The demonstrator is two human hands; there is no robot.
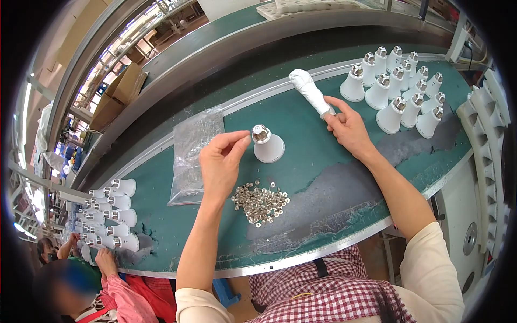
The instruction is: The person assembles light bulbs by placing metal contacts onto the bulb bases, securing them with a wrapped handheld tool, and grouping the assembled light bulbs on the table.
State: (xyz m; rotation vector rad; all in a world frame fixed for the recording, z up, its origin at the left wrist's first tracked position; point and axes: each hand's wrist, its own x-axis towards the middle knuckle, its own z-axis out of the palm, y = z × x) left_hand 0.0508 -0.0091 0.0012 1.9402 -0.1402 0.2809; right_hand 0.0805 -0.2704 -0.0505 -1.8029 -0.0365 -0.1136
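A white LED bulb (269, 149) stands on its wide end, metal screw cap up. My left hand (222, 161) is beside the cap, thumb and forefinger pinched together; whatever lies between them is too small to make out, and I cannot tell if they touch the cap. Off to the right, my right hand (347, 126) grips the lower end of a stick-like tool wrapped in white cloth (309, 91), its thicker bent end pointing up and away. Below the bulb lies a loose pile of small silvery metal contacts (261, 203).
Several white bulbs (396, 86) stand in rows at the right, caps up. More bulbs (116, 215) lie stacked at the left, near a co-worker's hand (106, 260). A clear plastic bag (196, 153) lies flat left of my left hand. A metal rail (258, 97) borders the green worktop.
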